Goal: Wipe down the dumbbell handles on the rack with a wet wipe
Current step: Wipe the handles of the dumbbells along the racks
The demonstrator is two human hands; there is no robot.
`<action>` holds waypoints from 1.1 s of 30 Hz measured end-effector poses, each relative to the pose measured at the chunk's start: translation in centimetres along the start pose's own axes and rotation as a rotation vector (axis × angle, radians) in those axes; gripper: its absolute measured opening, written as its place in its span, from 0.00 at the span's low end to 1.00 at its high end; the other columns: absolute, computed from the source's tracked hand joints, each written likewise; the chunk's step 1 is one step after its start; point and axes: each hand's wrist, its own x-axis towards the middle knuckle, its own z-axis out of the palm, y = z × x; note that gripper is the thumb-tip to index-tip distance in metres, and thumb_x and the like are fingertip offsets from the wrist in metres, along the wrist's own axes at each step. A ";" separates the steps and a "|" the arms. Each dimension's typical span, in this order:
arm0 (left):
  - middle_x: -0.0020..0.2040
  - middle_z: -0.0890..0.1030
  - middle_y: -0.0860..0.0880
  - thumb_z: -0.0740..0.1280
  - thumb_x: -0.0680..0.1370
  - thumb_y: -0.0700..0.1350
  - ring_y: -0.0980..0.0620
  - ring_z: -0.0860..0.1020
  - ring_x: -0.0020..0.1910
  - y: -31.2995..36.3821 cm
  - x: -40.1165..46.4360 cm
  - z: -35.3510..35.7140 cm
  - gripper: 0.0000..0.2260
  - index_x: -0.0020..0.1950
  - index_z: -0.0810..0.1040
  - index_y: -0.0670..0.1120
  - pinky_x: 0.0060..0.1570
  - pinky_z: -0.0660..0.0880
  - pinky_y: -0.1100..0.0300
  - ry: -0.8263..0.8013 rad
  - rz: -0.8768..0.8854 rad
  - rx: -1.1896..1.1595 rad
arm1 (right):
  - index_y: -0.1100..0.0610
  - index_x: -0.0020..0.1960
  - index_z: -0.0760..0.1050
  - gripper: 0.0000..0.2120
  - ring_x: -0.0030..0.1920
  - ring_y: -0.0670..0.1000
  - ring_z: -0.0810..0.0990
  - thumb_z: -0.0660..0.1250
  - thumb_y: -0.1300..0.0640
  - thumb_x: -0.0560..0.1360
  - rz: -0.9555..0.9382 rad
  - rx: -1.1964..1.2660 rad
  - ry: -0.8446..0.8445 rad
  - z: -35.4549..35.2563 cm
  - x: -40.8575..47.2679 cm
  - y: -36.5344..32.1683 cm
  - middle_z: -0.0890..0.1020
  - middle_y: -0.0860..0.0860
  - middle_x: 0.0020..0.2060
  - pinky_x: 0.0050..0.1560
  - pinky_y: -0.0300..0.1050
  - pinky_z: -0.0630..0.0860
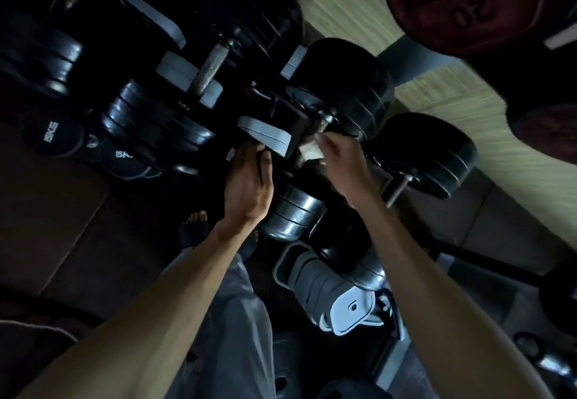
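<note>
white wet wipe (309, 150) is pinched in the right hand (338, 161), just below the knurled handle (321, 124), which runs up-right toward its black head. left hand (249, 180) fingers curl on the grey cradle (265, 133) beside it, farther off.

We read "5KG" in pale letters on the end face of a small black dumbbell (51, 137) at the left. Just to its right, a second small dumbbell (125, 158) shows "5K", the rest cut off. Far to the right of these, a dark red weight plate (468, 8) carries an inverted "20".
</note>
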 end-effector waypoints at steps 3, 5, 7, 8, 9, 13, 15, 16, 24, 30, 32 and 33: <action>0.73 0.72 0.40 0.50 0.84 0.55 0.40 0.69 0.73 1.2 -2.1 -0.1 0.24 0.69 0.74 0.42 0.71 0.67 0.46 -0.018 0.044 0.111 | 0.58 0.50 0.82 0.11 0.46 0.48 0.83 0.62 0.54 0.83 0.226 0.399 0.242 -1.1 -3.6 2.1 0.83 0.53 0.42 0.47 0.44 0.82; 0.75 0.70 0.42 0.53 0.85 0.53 0.41 0.65 0.76 2.4 -3.8 0.3 0.21 0.70 0.74 0.44 0.74 0.62 0.43 -0.036 0.200 0.225 | 0.57 0.49 0.81 0.10 0.48 0.48 0.82 0.63 0.55 0.82 0.310 0.605 0.384 -1.9 -6.1 3.5 0.82 0.58 0.44 0.52 0.45 0.82; 0.76 0.70 0.42 0.55 0.85 0.51 0.42 0.65 0.77 3.4 -5.2 1.1 0.19 0.70 0.74 0.44 0.77 0.57 0.43 -0.075 0.352 0.267 | 0.55 0.46 0.81 0.09 0.47 0.48 0.81 0.64 0.57 0.82 0.350 0.711 0.485 -2.3 -8.3 4.8 0.79 0.56 0.42 0.53 0.44 0.81; 0.76 0.70 0.42 0.55 0.85 0.50 0.43 0.65 0.77 4.0 -5.8 1.9 0.18 0.70 0.75 0.44 0.78 0.55 0.44 -0.107 0.418 0.276 | 0.55 0.43 0.81 0.10 0.46 0.48 0.80 0.65 0.58 0.81 0.359 0.748 0.536 -2.7 -9.3 5.6 0.77 0.56 0.41 0.52 0.43 0.81; 0.75 0.70 0.42 0.55 0.85 0.50 0.43 0.65 0.77 4.6 -6.3 2.7 0.18 0.69 0.75 0.44 0.78 0.54 0.44 -0.142 0.469 0.278 | 0.55 0.41 0.81 0.11 0.44 0.48 0.79 0.65 0.58 0.81 0.369 0.768 0.583 -3.1 -10.2 6.5 0.76 0.56 0.40 0.50 0.42 0.81; 0.76 0.69 0.41 0.53 0.85 0.50 0.43 0.65 0.77 6.1 -7.6 6.5 0.20 0.70 0.74 0.42 0.76 0.62 0.44 -0.302 0.557 0.235 | 0.58 0.33 0.73 0.17 0.29 0.42 0.69 0.65 0.56 0.80 0.437 0.497 0.771 -5.2 -12.2 10.3 0.71 0.50 0.27 0.31 0.36 0.68; 0.76 0.68 0.40 0.52 0.85 0.52 0.42 0.66 0.76 6.4 -7.9 8.5 0.21 0.72 0.73 0.42 0.74 0.65 0.46 -0.351 0.529 0.203 | 0.60 0.33 0.69 0.18 0.29 0.44 0.67 0.64 0.54 0.80 0.437 0.443 0.806 -6.0 -12.2 12.3 0.71 0.55 0.27 0.31 0.42 0.65; 0.76 0.68 0.40 0.52 0.85 0.52 0.41 0.67 0.75 6.6 -8.0 9.4 0.22 0.72 0.72 0.42 0.74 0.66 0.47 -0.356 0.501 0.195 | 0.60 0.33 0.69 0.18 0.29 0.45 0.66 0.64 0.54 0.79 0.439 0.426 0.803 -6.4 -11.8 13.0 0.71 0.53 0.26 0.31 0.43 0.65; 0.74 0.71 0.40 0.48 0.82 0.60 0.45 0.68 0.74 8.1 -8.7 15.5 0.31 0.73 0.72 0.41 0.72 0.55 0.66 -0.229 0.162 0.072 | 0.59 0.33 0.70 0.17 0.26 0.45 0.65 0.63 0.55 0.80 0.448 0.353 0.733 -8.7 -4.8 17.5 0.69 0.47 0.24 0.30 0.43 0.64; 0.67 0.77 0.47 0.53 0.83 0.53 0.52 0.74 0.66 7.8 -8.8 16.9 0.21 0.67 0.78 0.43 0.69 0.68 0.60 -0.142 0.089 -0.076 | 0.60 0.37 0.78 0.15 0.27 0.39 0.74 0.63 0.60 0.81 0.245 0.225 0.534 -7.7 -3.8 19.4 0.77 0.48 0.28 0.31 0.31 0.65; 0.63 0.77 0.52 0.55 0.84 0.49 0.58 0.73 0.63 7.6 -8.5 16.9 0.17 0.65 0.78 0.42 0.68 0.70 0.58 -0.140 0.117 -0.102 | 0.58 0.35 0.78 0.15 0.28 0.37 0.74 0.63 0.61 0.80 0.228 0.185 0.373 -7.8 -5.1 20.8 0.78 0.47 0.28 0.33 0.31 0.67; 0.62 0.76 0.53 0.56 0.84 0.47 0.60 0.72 0.62 7.5 -8.4 16.8 0.16 0.64 0.78 0.42 0.67 0.70 0.58 -0.141 0.122 -0.110 | 0.55 0.33 0.77 0.17 0.27 0.38 0.74 0.63 0.61 0.79 0.237 0.154 0.270 -7.8 -5.7 21.5 0.78 0.47 0.27 0.33 0.33 0.67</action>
